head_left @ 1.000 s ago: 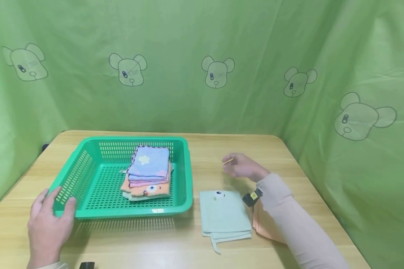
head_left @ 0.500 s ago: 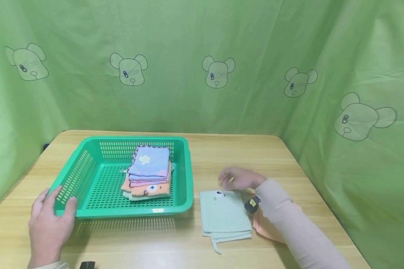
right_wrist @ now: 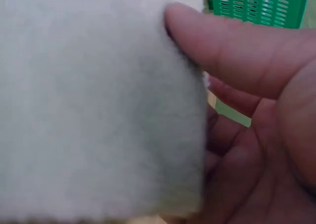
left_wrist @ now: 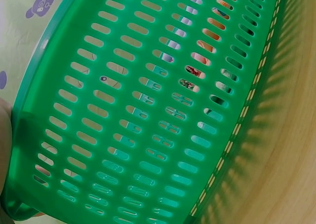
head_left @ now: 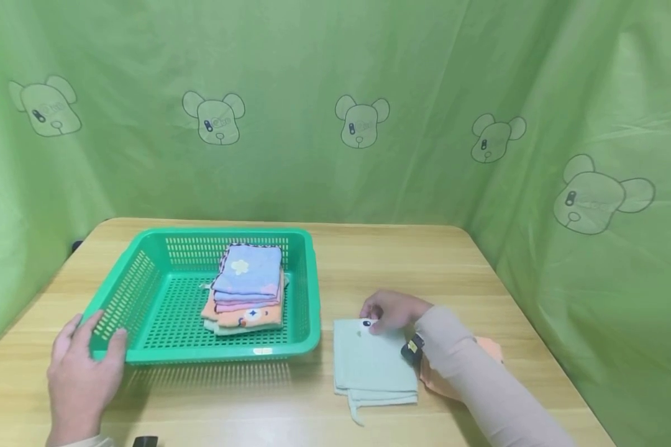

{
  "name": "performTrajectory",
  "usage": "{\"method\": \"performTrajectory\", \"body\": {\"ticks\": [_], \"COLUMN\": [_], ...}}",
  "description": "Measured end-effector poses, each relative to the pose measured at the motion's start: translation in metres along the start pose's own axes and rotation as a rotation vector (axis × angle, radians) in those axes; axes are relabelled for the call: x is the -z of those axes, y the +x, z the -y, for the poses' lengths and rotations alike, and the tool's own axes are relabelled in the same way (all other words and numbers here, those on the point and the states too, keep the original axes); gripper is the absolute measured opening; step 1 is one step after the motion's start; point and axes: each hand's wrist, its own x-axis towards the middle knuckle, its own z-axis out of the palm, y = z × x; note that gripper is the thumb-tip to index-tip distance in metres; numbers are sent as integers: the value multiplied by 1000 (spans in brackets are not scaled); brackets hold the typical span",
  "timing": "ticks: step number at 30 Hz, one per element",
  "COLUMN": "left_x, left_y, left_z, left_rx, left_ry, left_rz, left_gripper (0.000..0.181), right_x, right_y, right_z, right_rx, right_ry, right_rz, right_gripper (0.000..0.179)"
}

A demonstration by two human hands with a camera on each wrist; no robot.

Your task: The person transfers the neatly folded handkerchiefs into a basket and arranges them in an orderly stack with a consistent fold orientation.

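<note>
My right hand (head_left: 392, 310) pinches the far edge of a folded pale green towel (head_left: 374, 366) with an embroidered eye. In the right wrist view my thumb (right_wrist: 222, 46) lies on the towel's face (right_wrist: 98, 105), with fingers behind its edge. My left hand (head_left: 86, 366) holds the near left corner of a green plastic basket (head_left: 218, 355), thumb at the front rim and fingers along the left rim. Inside the basket sits a stack of folded towels: a blue one (head_left: 251, 267) with a flower on top, an orange one (head_left: 232, 318) below, pale green at the bottom.
A folded orange towel (head_left: 438, 379) lies right of the green one, partly hidden under my right forearm. Green curtains (head_left: 291, 174) with bear-head drawings surround the wooden table (head_left: 229, 416) at the back and sides. A black object (head_left: 145, 441) shows at the bottom edge.
My right hand has come down and toward me from above the table to the green towel's far edge, and now pinches it. The left hand and basket stay put.
</note>
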Motion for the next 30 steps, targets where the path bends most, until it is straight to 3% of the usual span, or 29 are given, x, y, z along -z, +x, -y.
{"method": "performTrajectory", "body": {"ticks": [4, 10, 15, 20, 24, 30], "left_x": [0, 0, -1, -2, -1, -1], "left_y": [-1, -2, -2, -2, -1, 0], "left_z": [1, 2, 1, 0, 0, 0], "left_rx": [1, 13, -1, -15, -17, -23], "left_ry": [4, 2, -8, -14, -5, 10], "left_rz": [-4, 5, -10, -26, -23, -4], "left_gripper": [58, 59, 58, 57, 57, 58], "right_x": [2, 7, 10, 13, 16, 22], "right_y": [1, 1, 1, 2, 3, 3], "right_z": [-3, -13, -23, -31, -37, -45], "right_rx": [-3, -96, -192, -215, -217, -248], "right_ry": [-23, 52, 254, 460, 476, 309], "right_rz": [-20, -136, -268, -313, -355, -475], "right_gripper": [3, 8, 10, 14, 25, 36]}}
